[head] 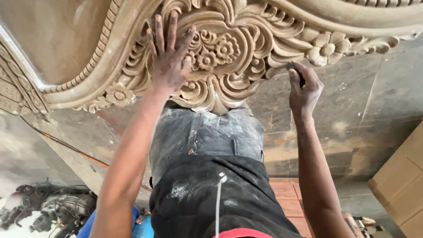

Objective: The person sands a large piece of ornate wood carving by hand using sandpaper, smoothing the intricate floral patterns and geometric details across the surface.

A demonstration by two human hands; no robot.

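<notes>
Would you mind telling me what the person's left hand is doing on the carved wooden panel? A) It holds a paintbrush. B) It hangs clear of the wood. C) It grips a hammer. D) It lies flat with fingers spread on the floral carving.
D: the left hand lies open, fingers spread, pressed on the carved wooden panel beside its flower rosettes.

Left hand (169,59) far and left, palm down, fingers spread flat and pointing away, arm stretched straight from near left. Right hand (303,88) to the right, fingers curled tight in a pinch, thumb pressed against forefinger, wrist slightly bent. Right forearm rising from near right, both arms bare, well apart.
</notes>
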